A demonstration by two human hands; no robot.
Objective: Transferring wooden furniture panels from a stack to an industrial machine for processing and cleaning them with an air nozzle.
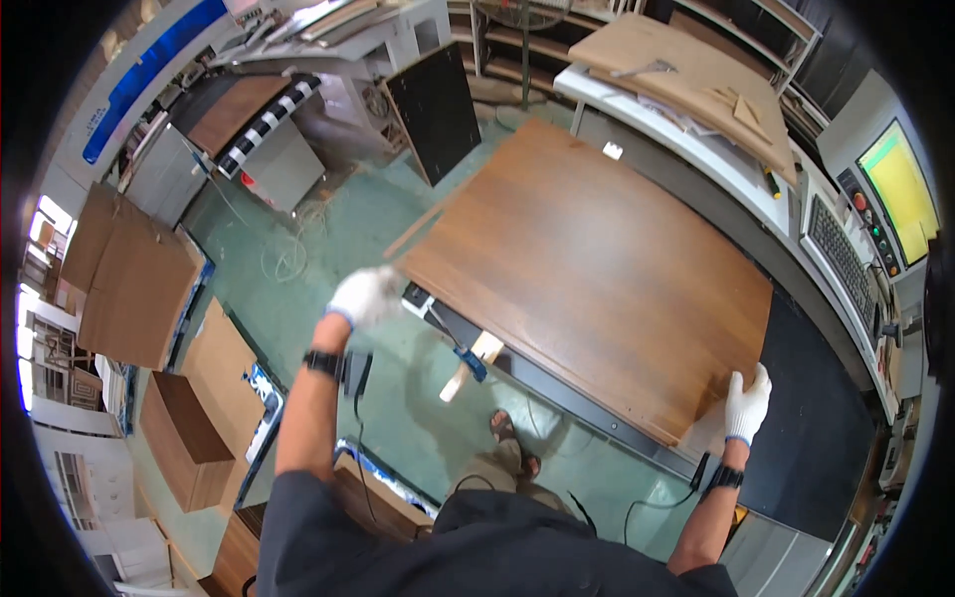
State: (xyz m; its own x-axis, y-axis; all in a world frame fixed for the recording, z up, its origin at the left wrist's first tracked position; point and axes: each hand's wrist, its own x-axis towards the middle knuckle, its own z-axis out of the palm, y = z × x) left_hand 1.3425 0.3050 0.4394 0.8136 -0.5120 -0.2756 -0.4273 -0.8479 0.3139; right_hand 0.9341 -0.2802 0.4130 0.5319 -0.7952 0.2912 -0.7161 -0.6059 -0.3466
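Note:
A large brown wood panel (pixel 597 279) lies flat on a dark machine table (pixel 811 398). My right hand (pixel 746 406), in a white knitted glove, is at the panel's near right corner, its thumb and fingers at the edge. My left hand (pixel 364 297), gloved alike, is beside the panel's left corner; its fingers are smeared by motion, so their grip cannot be made out. Just right of it, a blue-handled tool (pixel 470 362) rests on a bracket at the table's near edge, next to a small wooden block (pixel 486 346). A thin brown strip (pixel 428 227) shows along the panel's left side.
At the right are a keyboard (pixel 838 249) and a control panel with a lit screen (pixel 900 179). Brown boards (pixel 686 75) lie on a white ledge at the back. A black panel (pixel 435 114) leans upright. Stacked panels (pixel 184 443) stand at the left; a cable (pixel 363 448) hangs by my left arm.

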